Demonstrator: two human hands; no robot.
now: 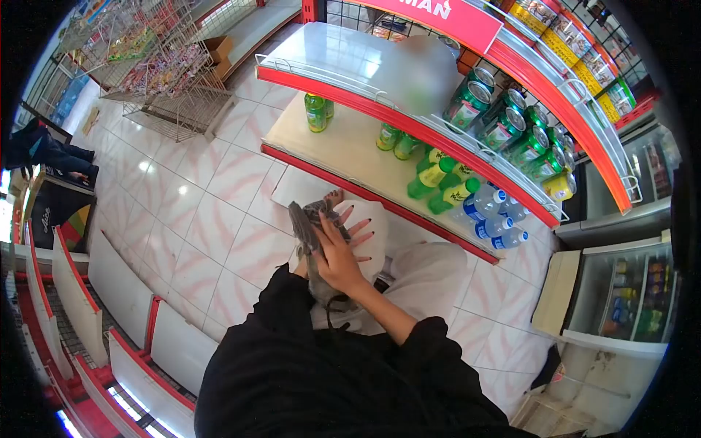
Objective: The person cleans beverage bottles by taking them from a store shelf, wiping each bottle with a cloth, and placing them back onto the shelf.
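Note:
A crumpled grey cloth (301,225) lies over my lap, with a black strap or cord trailing from its lower part. My right hand (339,255) reaches in from the right and presses on the cloth, its fingers pointing up and left. Behind it, my left hand (359,232) comes from the left; its dark-nailed fingers stick out to the right, spread apart. The left palm is hidden by the cloth and my right hand. My light trousers (427,274) are below, and toes show just past the cloth.
A red-edged shelf (328,150) ahead holds green bottles (431,179), water bottles (493,208) and green cans (537,142). Wire baskets (164,77) stand at upper left, white shelf panels (131,292) at left. A glass-fronted fridge (628,299) is at right. Someone in dark clothes (62,153) sits far left.

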